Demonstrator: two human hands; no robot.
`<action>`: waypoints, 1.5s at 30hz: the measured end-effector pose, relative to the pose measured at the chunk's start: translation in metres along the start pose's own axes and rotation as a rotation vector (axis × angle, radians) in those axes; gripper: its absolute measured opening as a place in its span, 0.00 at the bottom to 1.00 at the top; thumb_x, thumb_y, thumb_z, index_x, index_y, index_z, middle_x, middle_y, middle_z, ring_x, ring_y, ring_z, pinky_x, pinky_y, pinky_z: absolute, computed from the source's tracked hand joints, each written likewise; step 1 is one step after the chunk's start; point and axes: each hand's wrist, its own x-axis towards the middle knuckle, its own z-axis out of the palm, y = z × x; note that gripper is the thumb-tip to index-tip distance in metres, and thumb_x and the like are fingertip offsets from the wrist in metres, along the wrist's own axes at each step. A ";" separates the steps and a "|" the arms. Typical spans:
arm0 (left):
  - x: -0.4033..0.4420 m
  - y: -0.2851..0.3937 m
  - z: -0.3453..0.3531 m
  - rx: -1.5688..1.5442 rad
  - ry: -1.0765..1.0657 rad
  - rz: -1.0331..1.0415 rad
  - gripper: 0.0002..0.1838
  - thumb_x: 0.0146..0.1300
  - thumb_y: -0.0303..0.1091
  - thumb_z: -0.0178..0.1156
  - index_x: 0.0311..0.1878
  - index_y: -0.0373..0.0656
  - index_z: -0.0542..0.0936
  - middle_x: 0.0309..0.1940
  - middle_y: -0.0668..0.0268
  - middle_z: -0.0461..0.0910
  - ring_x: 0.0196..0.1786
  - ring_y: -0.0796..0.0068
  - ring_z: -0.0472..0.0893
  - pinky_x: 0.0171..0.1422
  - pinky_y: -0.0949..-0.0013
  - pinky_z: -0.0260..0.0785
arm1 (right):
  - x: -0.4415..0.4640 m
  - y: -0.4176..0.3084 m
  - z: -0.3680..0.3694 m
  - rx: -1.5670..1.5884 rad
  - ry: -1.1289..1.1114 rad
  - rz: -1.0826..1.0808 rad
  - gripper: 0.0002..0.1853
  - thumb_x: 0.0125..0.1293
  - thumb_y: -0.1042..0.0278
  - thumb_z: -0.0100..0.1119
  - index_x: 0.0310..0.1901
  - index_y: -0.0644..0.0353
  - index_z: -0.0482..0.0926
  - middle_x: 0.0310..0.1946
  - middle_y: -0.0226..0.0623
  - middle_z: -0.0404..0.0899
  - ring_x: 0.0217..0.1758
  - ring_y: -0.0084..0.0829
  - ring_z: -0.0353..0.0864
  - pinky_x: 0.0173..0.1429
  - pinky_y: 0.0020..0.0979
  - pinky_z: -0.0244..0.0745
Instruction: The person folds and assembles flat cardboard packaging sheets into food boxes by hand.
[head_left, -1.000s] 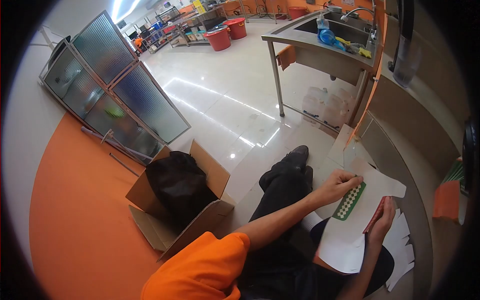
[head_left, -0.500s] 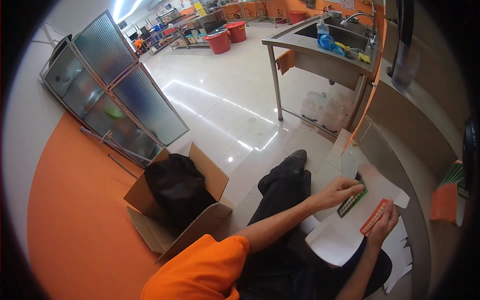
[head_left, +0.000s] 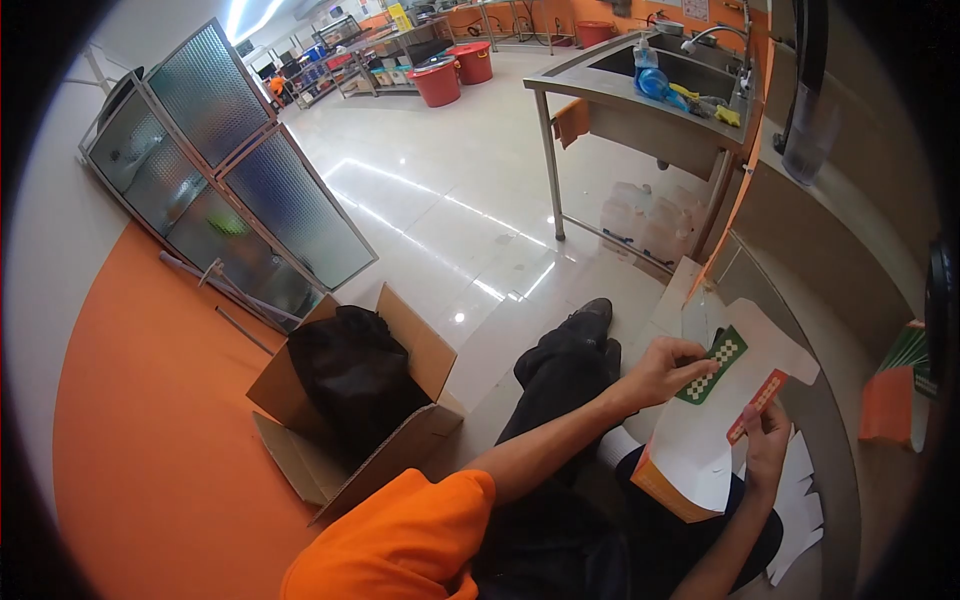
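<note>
Looking out over the glossy floor, past the steel sink table, then down to an open cardboard box with a black bag bulging inside. Now in over the lap, to a partly folded paper carton, lying white side up and curling to an orange printed side near the knee. On to the two patterned flaps — pinching the green flap between thumb and fingers of the left hand, pinching the red flap near its lower end with the right hand.

Apparently at the shaping step, holding both flaps well apart. From this position, seemingly calling for a light, even grip and matched angles — no creasing of the thin card.

Hard to make out: the fingertips behind both flaps, and any slot or tab. Hidden beneath: most of the carton's printed outside. Partly covered by the right forearm and leg: some jagged white card pieces.
</note>
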 end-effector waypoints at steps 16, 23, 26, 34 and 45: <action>0.003 -0.002 -0.016 -0.070 -0.130 -0.062 0.09 0.55 0.32 0.67 0.29 0.34 0.82 0.21 0.72 0.77 0.26 0.87 0.69 0.31 0.79 0.61 | -0.005 -0.017 -0.016 -0.010 -0.128 0.094 0.13 0.58 0.66 0.66 0.36 0.69 0.80 0.31 0.33 0.81 0.34 0.20 0.76 0.43 0.25 0.69; 0.000 0.010 -0.013 0.031 -0.154 0.018 0.09 0.54 0.31 0.67 0.29 0.33 0.82 0.20 0.69 0.78 0.25 0.85 0.73 0.29 0.79 0.64 | -0.003 -0.018 -0.016 -0.021 -0.068 0.200 0.08 0.55 0.72 0.65 0.32 0.70 0.81 0.26 0.31 0.80 0.29 0.19 0.76 0.40 0.23 0.68; 0.000 0.014 -0.017 -0.070 -0.196 -0.031 0.09 0.53 0.30 0.67 0.32 0.33 0.82 0.22 0.67 0.79 0.26 0.84 0.75 0.30 0.79 0.66 | -0.005 -0.017 -0.016 -0.045 -0.012 0.132 0.06 0.55 0.74 0.65 0.29 0.69 0.81 0.24 0.30 0.80 0.28 0.18 0.75 0.38 0.23 0.68; 0.004 -0.002 -0.025 -0.065 -0.263 -0.021 0.07 0.55 0.28 0.67 0.33 0.35 0.81 0.26 0.70 0.80 0.30 0.85 0.75 0.37 0.80 0.66 | -0.005 -0.019 -0.010 -0.111 -0.011 0.086 0.06 0.54 0.73 0.65 0.30 0.68 0.81 0.24 0.29 0.79 0.27 0.16 0.73 0.37 0.22 0.66; 0.003 -0.002 -0.014 0.161 -0.274 -0.116 0.14 0.58 0.24 0.59 0.48 0.34 0.77 0.39 0.66 0.80 0.42 0.79 0.77 0.48 0.73 0.71 | 0.001 0.002 0.001 -0.076 0.128 -0.091 0.21 0.56 0.70 0.67 0.49 0.72 0.74 0.28 0.32 0.79 0.33 0.20 0.77 0.43 0.27 0.73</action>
